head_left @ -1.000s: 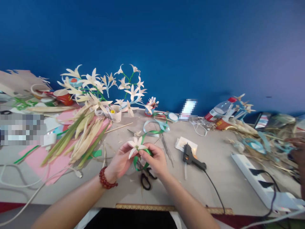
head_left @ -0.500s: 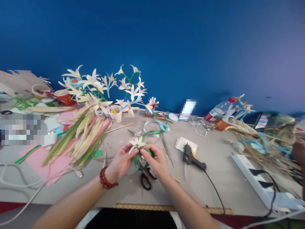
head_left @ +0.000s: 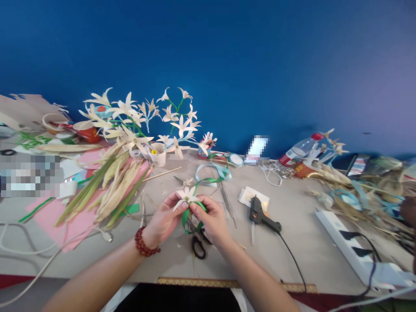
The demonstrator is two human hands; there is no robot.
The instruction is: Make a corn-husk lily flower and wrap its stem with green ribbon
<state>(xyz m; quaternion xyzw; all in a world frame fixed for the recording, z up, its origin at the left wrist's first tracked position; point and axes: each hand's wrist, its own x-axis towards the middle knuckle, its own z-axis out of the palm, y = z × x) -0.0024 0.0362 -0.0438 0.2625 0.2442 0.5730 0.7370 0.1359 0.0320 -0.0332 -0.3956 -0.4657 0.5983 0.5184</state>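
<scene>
A small cream husk flower (head_left: 186, 196) is held between my two hands above the middle of the table. My left hand (head_left: 167, 215), with a red bead bracelet at the wrist, pinches the flower from its left side. On the other side my right hand (head_left: 212, 218) has its thumb and fingers closed at the flower's base, with green ribbon (head_left: 186, 223) in its grip. The ribbon loops down below the fingers. Under the hands lie scissors with black handles (head_left: 199, 248), their blades partly hidden. The flower's stem is covered by my fingers.
A black glue gun (head_left: 261, 214) rests right of my hands, its cord running to the front edge. Corn husks (head_left: 113, 195) lie on pink paper at left. Finished husk flowers (head_left: 130, 117) stand behind. A white power strip (head_left: 341, 247) and another person's hand (head_left: 408, 210) are at right.
Both hands stay in nearly the same place. The flower has tilted slightly, and the green ribbon at my right fingers has shifted a little. The other person's hand at right has moved slightly.
</scene>
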